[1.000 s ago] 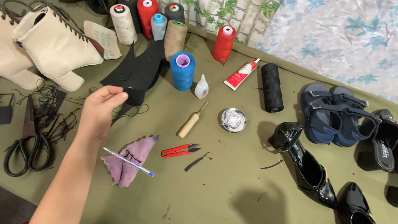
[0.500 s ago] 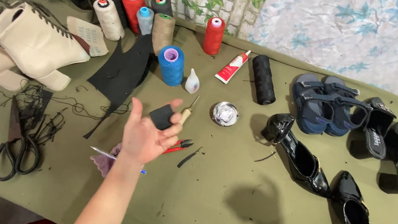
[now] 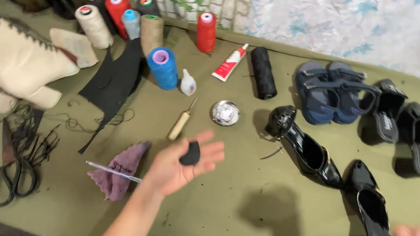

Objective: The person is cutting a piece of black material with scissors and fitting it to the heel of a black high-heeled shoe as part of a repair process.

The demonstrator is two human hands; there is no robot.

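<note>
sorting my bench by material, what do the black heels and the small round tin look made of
Black heels: glossy patent leather or a synthetic look-alike, judging by the sharp highlights; which one is unclear. Small round tin: shiny metal, going by its bright silvery reflections.

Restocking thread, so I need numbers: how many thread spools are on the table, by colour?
Red spools: 2
Cream spool: 1
Light blue spool: 1
Tan spool: 1
Bright blue spool: 1
Black spools: 2
Total: 8
</note>
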